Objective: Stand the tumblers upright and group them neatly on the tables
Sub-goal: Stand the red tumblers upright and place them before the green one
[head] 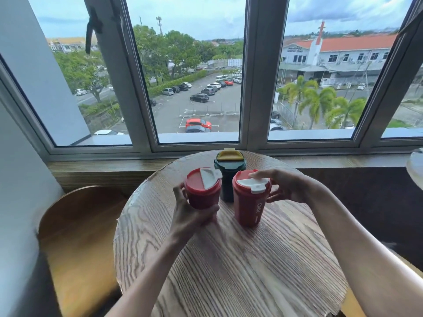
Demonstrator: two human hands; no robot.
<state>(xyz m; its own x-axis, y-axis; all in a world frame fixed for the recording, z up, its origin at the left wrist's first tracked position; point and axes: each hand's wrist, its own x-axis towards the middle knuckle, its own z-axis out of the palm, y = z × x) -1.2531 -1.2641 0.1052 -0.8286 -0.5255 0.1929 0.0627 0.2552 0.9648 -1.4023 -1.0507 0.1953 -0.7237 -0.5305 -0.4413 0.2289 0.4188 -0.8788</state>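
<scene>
Three tumblers stand upright, close together, on the far half of a round wooden table (229,271). The left red tumbler (201,191) has a white flip lid, and my left hand (190,216) wraps around its lower body. The right red tumbler (249,202), also white-lidded, stands on the table with my right hand (283,186) at its rim, fingertips on the lid. Behind and between the two red ones is a dark green tumbler (229,172) with a yellow lid, untouched.
A wooden chair (75,236) sits to the left of the table. The edge of a second round table (415,168) shows at the far right. A wooden sill (103,168) and large windows run just behind the tumblers.
</scene>
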